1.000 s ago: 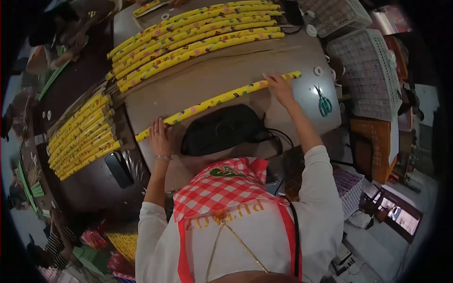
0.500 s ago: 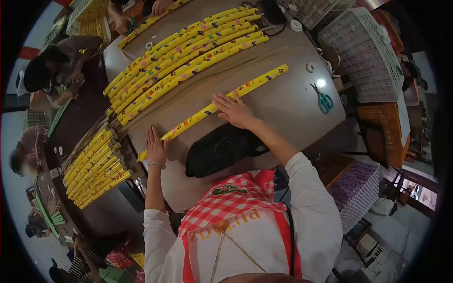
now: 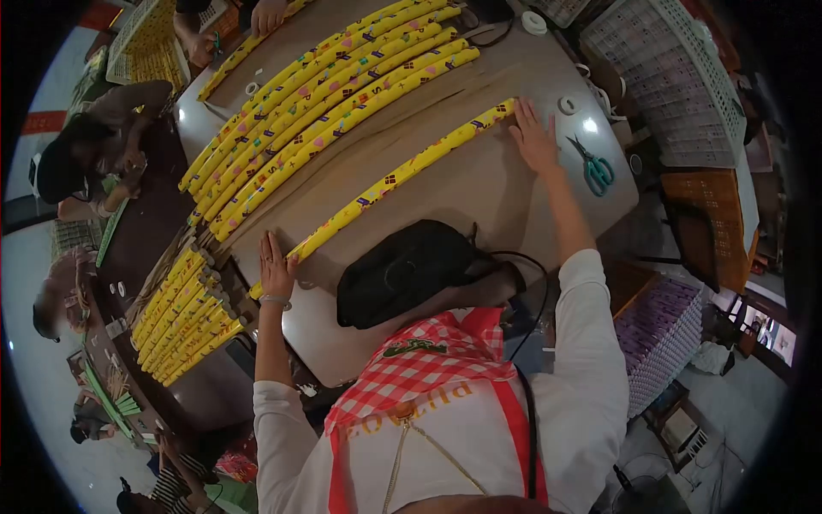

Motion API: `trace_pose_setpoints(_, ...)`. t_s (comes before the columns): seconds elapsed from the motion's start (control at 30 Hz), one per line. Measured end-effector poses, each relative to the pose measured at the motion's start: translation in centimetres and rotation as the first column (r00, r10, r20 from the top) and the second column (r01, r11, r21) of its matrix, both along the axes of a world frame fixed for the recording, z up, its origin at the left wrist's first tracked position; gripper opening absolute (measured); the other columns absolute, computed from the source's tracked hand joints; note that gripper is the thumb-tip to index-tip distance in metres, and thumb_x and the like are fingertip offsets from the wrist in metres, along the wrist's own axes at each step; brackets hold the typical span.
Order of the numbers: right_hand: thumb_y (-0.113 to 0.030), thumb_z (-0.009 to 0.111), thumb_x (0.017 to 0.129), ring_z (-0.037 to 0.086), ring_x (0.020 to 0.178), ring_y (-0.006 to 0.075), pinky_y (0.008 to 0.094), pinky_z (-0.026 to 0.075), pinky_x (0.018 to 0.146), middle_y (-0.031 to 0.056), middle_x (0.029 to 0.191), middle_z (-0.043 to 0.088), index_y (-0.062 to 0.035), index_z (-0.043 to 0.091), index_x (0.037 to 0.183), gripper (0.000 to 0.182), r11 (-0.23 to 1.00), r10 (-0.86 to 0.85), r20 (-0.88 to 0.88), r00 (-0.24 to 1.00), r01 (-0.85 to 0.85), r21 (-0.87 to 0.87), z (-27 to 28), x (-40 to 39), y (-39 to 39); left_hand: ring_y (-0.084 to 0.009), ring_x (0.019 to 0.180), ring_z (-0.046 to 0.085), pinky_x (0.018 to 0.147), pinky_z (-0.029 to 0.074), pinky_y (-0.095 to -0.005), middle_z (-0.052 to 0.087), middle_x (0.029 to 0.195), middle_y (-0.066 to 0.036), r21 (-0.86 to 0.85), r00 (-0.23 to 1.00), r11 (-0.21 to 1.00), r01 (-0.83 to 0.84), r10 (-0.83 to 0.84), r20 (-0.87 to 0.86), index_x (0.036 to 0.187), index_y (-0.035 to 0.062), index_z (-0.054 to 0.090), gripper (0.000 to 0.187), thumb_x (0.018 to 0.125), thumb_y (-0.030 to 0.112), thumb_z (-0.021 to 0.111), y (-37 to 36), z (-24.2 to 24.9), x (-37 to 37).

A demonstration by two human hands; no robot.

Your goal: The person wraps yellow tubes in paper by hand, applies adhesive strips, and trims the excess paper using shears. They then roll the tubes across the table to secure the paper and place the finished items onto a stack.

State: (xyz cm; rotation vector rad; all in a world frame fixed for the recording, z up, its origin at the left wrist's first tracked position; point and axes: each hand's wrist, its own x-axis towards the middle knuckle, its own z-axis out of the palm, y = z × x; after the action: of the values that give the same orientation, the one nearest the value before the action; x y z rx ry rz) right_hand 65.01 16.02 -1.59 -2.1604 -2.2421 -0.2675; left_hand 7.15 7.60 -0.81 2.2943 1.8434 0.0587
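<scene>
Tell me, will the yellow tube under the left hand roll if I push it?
The yellow tube would probably roll: it looks round, on a flat table. It may be light, being so slim. The left hand across it might stop that.

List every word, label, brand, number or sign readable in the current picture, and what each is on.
"PUTAO", upside down, final letter unclear: orange print on the white cloth shirt.
"S" and "+": printed on the row of long yellow patterned tubes.
Too blurred to read: the small prints on the separate yellow patterned tube.
Too small to read: any lettering on the green emblem.
Numbers: none legible.
</scene>
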Motion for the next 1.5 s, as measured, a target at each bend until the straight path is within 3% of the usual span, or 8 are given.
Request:
trace_pose_setpoints(0.17,-0.039,0.027,0.093,0.021,0.130,0.0229,0.0512,0.010,0.103,0.0087,0.142,0.017,-0.0065,0.017,0.137,0.055,0.920,-0.261,-0.244,0.934,0.317,0.231,-1.3,-0.6,0.7,-0.0335,0.129,0.017,0.104,0.017,-0.0411,0.018,0.139,-0.020,-0.011,0.999,1.000,-0.020,0.021,0.035,0.136,0.0021,0.015,0.067,0.087,0.042,0.039,0.2,0.1,0.1)
trace_pose_setpoints(0.43,-0.039,0.027,0.092,0.013,0.132,0.0214,0.0535,0.006,0.103,0.0067,0.143,0.014,-0.0054,0.016,0.137,0.057,0.946,-0.206,-0.328,0.922,0.273,0.174,-1.3,-6.5,1.0,-0.0302,0.132,0.011,0.105,0.011,-0.0401,0.013,0.142,-0.017,-0.022,1.000,0.999,-0.023,0.023,-0.001,0.138,0.0064,0.011,0.068,0.087,0.043,0.039,0.1,-0.5,-0.4)
trace_pose_setpoints(0.57,-0.036,0.035,0.090,0.019,0.130,0.0190,0.0489,0.013,0.104,0.0046,0.142,0.020,-0.0080,0.023,0.135,0.055,0.986,0.163,-0.120,0.979,-0.159,0.046,0.4,-12.3,-1.1,-0.0310,0.131,0.012,0.105,0.014,-0.0406,0.015,0.141,-0.017,0.021,1.000,1.000,-0.024,0.023,0.014,0.137,0.0061,0.013,0.063,0.089,0.039,0.038,0.4,-0.9,-0.3)
trace_pose_setpoints(0.73,-0.033,0.045,0.086,0.023,0.129,0.0168,0.0456,0.017,0.104,0.0008,0.141,0.023,-0.0148,0.026,0.135,0.055,0.710,0.697,-0.102,0.710,-0.703,-0.037,0.7,-13.9,-2.9,-0.0287,0.132,0.012,0.105,0.014,-0.0420,0.013,0.142,-0.015,-0.069,0.992,0.993,-0.098,0.103,0.072,0.138,0.0097,0.012,0.068,0.087,0.044,0.041,0.4,-0.2,0.0)
trace_pose_setpoints(1.03,-0.022,0.049,0.082,0.024,0.128,0.0167,0.0425,0.020,0.104,-0.0002,0.141,0.021,-0.0148,0.028,0.134,0.056,0.857,0.514,-0.016,0.858,-0.514,-0.049,1.4,-9.7,2.2,-0.0281,0.132,0.012,0.105,0.015,-0.0419,0.014,0.142,-0.011,-0.025,0.990,0.993,-0.111,0.113,0.088,0.138,0.0117,0.014,0.068,0.086,0.045,0.043,0.2,-0.4,0.2)
trace_pose_setpoints(1.13,-0.014,0.047,0.080,0.027,0.127,0.0179,0.0430,0.020,0.104,0.0009,0.138,0.029,-0.0136,0.032,0.132,0.054,0.683,0.730,0.141,0.669,-0.718,-0.136,0.9,-9.5,1.7,-0.0279,0.132,0.012,0.105,0.015,-0.0413,0.014,0.142,-0.010,-0.054,0.987,0.990,-0.131,0.136,0.086,0.138,0.0123,0.015,0.068,0.085,0.045,0.043,0.3,0.3,0.5)
trace_pose_setpoints(1.33,-0.013,0.046,0.079,0.037,0.122,0.0186,0.0371,0.028,0.102,0.0015,0.135,0.036,-0.0158,0.038,0.129,0.050,0.282,0.950,-0.118,0.291,-0.955,-0.088,4.2,-12.0,0.3,-0.0278,0.132,0.012,0.105,0.014,-0.0411,0.015,0.142,-0.010,-0.058,0.983,0.986,-0.154,0.159,0.093,0.138,0.0139,0.015,0.068,0.085,0.047,0.043,0.2,-0.1,0.5)
trace_pose_setpoints(1.5,-0.019,0.052,0.080,0.030,0.126,0.0160,0.0408,0.023,0.104,-0.0012,0.138,0.030,-0.0209,0.031,0.133,0.057,0.712,0.688,-0.222,0.691,-0.702,0.024,2.0,-15.3,1.6,-0.0293,0.131,0.014,0.105,0.014,-0.0425,0.017,0.141,-0.012,-0.039,0.980,0.985,-0.165,0.169,0.102,0.137,0.0163,0.017,0.067,0.084,0.049,0.042,0.1,-0.2,0.7)
